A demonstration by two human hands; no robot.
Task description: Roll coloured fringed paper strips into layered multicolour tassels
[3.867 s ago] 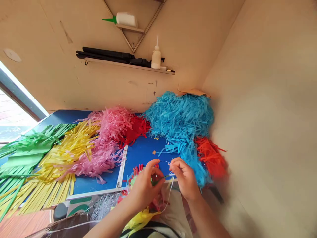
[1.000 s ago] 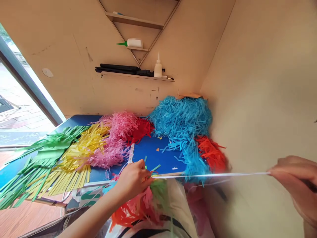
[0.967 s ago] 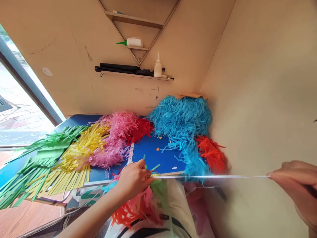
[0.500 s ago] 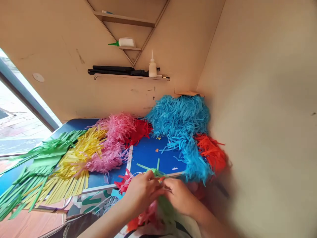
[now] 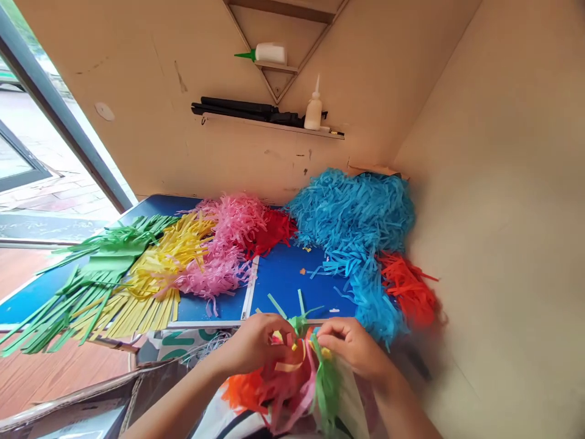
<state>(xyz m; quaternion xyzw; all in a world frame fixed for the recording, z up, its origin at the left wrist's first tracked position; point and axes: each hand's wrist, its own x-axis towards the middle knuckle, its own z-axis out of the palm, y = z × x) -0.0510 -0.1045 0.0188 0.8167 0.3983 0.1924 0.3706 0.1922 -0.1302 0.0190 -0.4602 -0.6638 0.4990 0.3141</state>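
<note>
My left hand (image 5: 262, 342) is closed in a pinch at the top of a bunch of tissue-paper tassels. My right hand (image 5: 354, 346) pinches at the top of a green tissue-paper tassel (image 5: 326, 381) that hangs down over my lap. Between the hands, a light green tuft (image 5: 299, 324) sticks up with its strips spread. Below the left fingers hang an orange tassel (image 5: 245, 390) and pinkish-red strips (image 5: 287, 393). Small yellow bits show by the fingertips; exactly what each fingertip grips is partly hidden.
Blue table (image 5: 283, 280) ahead bears fringed tissue paper: green (image 5: 109, 262), yellow (image 5: 159, 268), pink (image 5: 237, 219), dark red (image 5: 272, 231), blue (image 5: 356, 213) and red-orange (image 5: 406, 286). A cardboard box (image 5: 132, 390) stands lower left. Glue bottles (image 5: 313, 113) rest on wall shelves.
My hands have moved apart, the right one to the right, showing more of the tassels between and below them. The view has shifted left and down.
</note>
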